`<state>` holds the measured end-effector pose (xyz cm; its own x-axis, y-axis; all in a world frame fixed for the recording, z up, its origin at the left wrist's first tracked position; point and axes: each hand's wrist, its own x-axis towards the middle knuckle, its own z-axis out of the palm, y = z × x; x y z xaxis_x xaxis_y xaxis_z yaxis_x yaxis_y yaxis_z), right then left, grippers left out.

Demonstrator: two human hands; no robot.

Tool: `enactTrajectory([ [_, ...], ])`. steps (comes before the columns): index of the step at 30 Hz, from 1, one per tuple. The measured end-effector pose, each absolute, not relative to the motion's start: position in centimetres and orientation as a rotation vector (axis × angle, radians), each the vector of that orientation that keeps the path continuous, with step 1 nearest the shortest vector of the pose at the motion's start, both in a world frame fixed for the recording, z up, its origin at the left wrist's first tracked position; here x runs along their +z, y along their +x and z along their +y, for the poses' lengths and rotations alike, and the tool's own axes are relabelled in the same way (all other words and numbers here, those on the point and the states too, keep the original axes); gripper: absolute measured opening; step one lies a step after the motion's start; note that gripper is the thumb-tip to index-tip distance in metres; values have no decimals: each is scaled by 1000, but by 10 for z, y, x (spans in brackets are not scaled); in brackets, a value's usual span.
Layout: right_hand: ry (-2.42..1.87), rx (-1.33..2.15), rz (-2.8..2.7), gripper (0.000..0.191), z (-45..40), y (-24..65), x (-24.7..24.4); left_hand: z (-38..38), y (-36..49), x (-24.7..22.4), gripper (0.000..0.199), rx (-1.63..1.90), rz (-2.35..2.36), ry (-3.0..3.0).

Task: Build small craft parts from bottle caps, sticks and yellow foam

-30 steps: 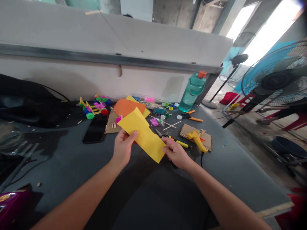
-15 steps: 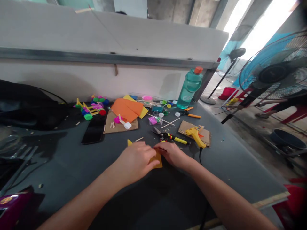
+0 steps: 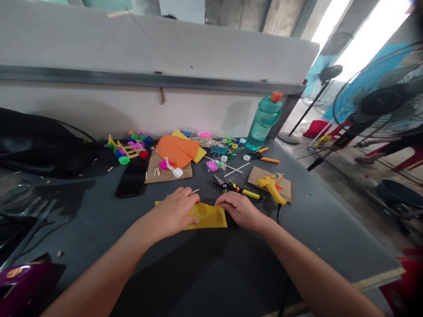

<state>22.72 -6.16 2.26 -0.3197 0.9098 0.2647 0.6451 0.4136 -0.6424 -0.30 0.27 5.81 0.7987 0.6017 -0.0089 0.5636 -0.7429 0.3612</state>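
Observation:
A folded-looking strip of yellow paper (image 3: 209,216) lies close above the dark tabletop, between my two hands. My left hand (image 3: 174,213) covers its left part, thumb on the front face and fingers over the back edge. At the upper right corner, my right hand (image 3: 240,212) pinches the paper between thumb and fingers. Just beyond the hands are the cutters with yellow-and-black handles (image 3: 236,189) and a short thin stick (image 3: 195,191). The paper's left end shows only as a small tip past my left hand.
A yellow glue gun (image 3: 271,188) rests on cardboard at right. Orange paper sheets (image 3: 172,149), a phone (image 3: 131,179), a small wheeled model (image 3: 127,152), bottle caps and orange-handled pliers (image 3: 269,159) lie farther back. A teal bottle (image 3: 261,123) stands by the wall.
My left hand has slid left along the yellow paper, away from my right hand, and more of the strip shows between them. My right hand keeps its pinch at the right end.

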Motion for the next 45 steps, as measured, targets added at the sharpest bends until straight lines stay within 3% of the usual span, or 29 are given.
enactTrajectory([
  [3,-1251,605,-2030,22,-61,228,22,1,-1,62,37,171,898,2642],
  [7,-1249,668,-1896,22,-61,227,22,0,9,60,19,94,811,2372],
  [13,-1158,711,-1711,34,-60,236,25,9,17,47,25,262,864,1835],
  [19,-1076,631,-1827,23,-58,240,27,11,15,44,28,214,782,1654],
  [24,-1087,760,-1712,6,-58,237,26,8,18,44,28,216,723,1742],
  [31,-1124,1108,-1429,9,-60,232,25,3,20,45,31,172,624,1619],
  [36,-1142,1037,-1127,14,-57,240,26,13,14,44,49,417,712,1473],
  [42,-1036,865,-900,16,-49,258,25,36,3,39,39,810,870,1167],
  [45,-1033,808,-862,16,-48,262,24,38,2,35,47,863,831,1143],
])
